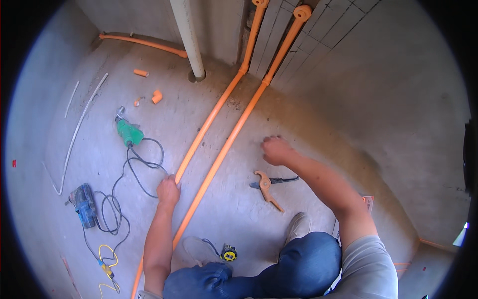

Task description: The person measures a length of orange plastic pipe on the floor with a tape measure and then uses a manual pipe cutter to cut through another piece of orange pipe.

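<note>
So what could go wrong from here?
Snag: the black cord loops close to the left hand at the orange pipe; shifting either could drag the green tool.
Cut or trip: the orange-handled cutter lies loose between the right hand and the shoe.
Knock: the tape measure sits near the knees and could get kicked.
</note>
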`<action>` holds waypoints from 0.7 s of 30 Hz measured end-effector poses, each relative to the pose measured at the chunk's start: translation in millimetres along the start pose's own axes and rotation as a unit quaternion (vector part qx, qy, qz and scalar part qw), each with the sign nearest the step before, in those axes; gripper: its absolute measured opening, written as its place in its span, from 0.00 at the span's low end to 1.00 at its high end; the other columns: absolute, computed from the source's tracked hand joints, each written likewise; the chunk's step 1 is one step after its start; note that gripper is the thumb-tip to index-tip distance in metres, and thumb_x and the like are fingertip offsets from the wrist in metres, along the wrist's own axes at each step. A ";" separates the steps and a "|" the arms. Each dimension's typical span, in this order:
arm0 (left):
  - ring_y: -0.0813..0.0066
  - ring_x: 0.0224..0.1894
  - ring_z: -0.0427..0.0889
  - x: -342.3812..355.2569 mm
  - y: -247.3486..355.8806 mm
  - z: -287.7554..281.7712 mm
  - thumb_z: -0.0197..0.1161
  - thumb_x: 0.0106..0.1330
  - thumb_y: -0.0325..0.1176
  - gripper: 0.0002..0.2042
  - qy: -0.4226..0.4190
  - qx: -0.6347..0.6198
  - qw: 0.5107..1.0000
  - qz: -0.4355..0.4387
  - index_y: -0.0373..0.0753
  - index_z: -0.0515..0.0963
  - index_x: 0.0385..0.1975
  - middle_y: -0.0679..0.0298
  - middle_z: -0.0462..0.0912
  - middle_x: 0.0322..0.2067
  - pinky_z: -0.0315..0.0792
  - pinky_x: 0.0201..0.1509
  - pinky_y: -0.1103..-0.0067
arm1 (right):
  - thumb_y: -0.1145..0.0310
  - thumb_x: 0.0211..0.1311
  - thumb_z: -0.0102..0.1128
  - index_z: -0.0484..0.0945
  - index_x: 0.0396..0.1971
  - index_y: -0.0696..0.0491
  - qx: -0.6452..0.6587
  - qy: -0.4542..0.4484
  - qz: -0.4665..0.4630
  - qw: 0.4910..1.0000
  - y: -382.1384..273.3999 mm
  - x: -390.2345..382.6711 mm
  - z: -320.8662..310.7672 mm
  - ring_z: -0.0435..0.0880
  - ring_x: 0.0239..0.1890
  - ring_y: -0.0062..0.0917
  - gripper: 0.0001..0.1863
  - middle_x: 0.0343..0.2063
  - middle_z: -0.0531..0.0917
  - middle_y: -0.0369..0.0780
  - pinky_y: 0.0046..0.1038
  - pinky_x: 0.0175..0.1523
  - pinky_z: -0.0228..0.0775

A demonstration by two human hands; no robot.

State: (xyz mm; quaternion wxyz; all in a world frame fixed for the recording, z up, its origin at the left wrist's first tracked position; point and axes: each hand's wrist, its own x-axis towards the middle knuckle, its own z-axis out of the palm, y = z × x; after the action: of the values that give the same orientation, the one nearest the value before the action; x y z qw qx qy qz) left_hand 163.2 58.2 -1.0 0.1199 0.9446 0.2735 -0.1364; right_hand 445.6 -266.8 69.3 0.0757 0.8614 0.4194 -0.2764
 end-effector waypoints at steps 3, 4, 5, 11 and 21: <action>0.53 0.49 0.80 -12.0 -3.0 -2.8 0.71 0.60 0.36 0.13 0.035 0.010 0.999 0.017 0.37 0.79 0.40 0.54 0.79 0.43 0.78 0.51 0.62 | 0.70 0.62 0.53 0.83 0.45 0.56 -0.016 0.062 -0.048 0.997 -16.3 50.8 -31.7 0.77 0.60 0.37 0.15 0.53 0.80 0.43 0.41 0.65 0.66; 0.53 0.49 0.80 -16.2 -4.7 -2.8 0.71 0.60 0.36 0.13 0.040 0.007 0.999 0.017 0.37 0.79 0.40 0.54 0.79 0.43 0.78 0.51 0.62 | 0.69 0.63 0.53 0.83 0.47 0.55 -0.029 0.079 -0.062 0.995 -24.6 68.2 -40.5 0.77 0.61 0.37 0.15 0.55 0.79 0.43 0.40 0.65 0.66; 0.52 0.50 0.79 -21.1 -7.6 -2.4 0.71 0.59 0.35 0.14 0.030 -0.003 1.000 0.002 0.37 0.79 0.43 0.54 0.79 0.44 0.77 0.52 0.62 | 0.68 0.64 0.53 0.83 0.48 0.54 -0.035 0.071 -0.068 0.995 -35.0 86.1 -48.1 0.76 0.61 0.36 0.16 0.56 0.79 0.42 0.39 0.65 0.67; 0.53 0.51 0.77 -34.7 -24.6 8.6 0.70 0.59 0.33 0.15 0.055 -0.020 0.998 0.007 0.37 0.80 0.45 0.55 0.78 0.43 0.75 0.54 0.62 | 0.69 0.67 0.52 0.81 0.51 0.52 -0.017 0.133 -0.072 0.988 -95.6 158.3 -59.4 0.73 0.64 0.33 0.16 0.57 0.78 0.39 0.41 0.68 0.62; 0.50 0.46 0.79 -33.4 -32.1 18.5 0.70 0.59 0.30 0.16 0.079 -0.079 0.994 0.016 0.35 0.82 0.48 0.52 0.79 0.41 0.74 0.52 0.61 | 0.67 0.71 0.45 0.78 0.60 0.48 -0.114 0.082 -0.052 0.989 -93.3 194.3 -53.0 0.69 0.70 0.32 0.21 0.63 0.76 0.38 0.49 0.78 0.46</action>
State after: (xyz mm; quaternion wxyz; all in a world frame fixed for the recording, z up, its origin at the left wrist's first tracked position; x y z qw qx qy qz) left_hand 114.8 62.8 -12.3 0.1747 0.9441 0.2771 -0.0377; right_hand 492.4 -55.9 18.2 0.1242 0.8437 0.4975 -0.1586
